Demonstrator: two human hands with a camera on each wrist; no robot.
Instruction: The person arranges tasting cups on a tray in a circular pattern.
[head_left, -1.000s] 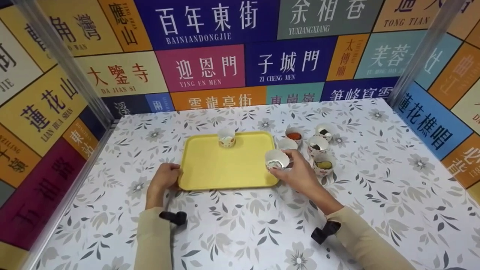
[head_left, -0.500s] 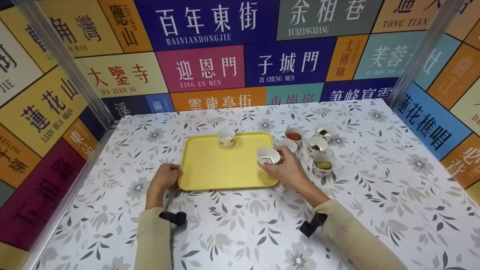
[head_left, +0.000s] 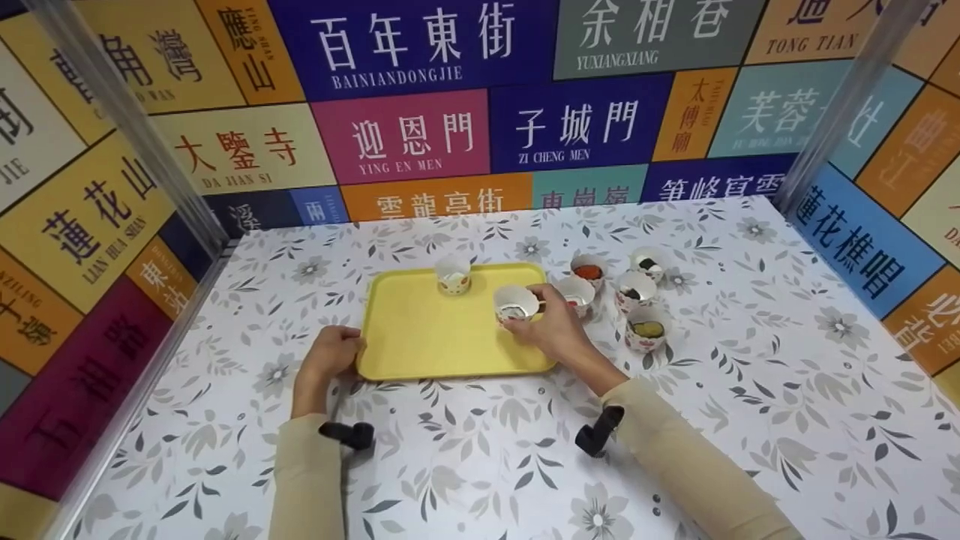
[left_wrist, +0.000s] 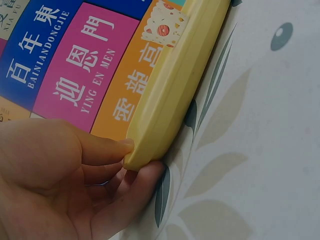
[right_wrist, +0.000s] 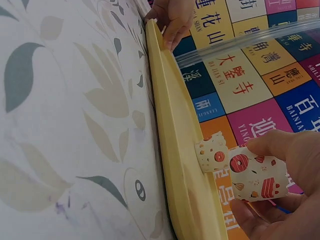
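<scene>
My left hand [head_left: 331, 352] pinches the left edge of a yellow tray [head_left: 427, 341]. In the left wrist view the thumb lies on the rim of the tray [left_wrist: 170, 95] and the fingers are beneath it. With my right hand [head_left: 561, 328] I hold a white patterned paper cup [head_left: 516, 306] over the tray's right part, thumb on the near side and fingers behind. Something pale lies inside this cup. In the right wrist view the held cup [right_wrist: 255, 175] shows red cake prints. Another paper cup [head_left: 454, 279] stands upright at the tray's back edge.
Right of the tray several similar cups are grouped: one with red contents [head_left: 587, 273], one close to my right hand [head_left: 577, 297], one with yellow-green contents [head_left: 645, 330], and two holding dark bits. A printed wall [head_left: 412, 135] encloses the floral-covered table [head_left: 465, 465].
My right hand has carried the paper cup leftward from the tray's right edge to farther over the tray. The left hand and the tray have stayed in place.
</scene>
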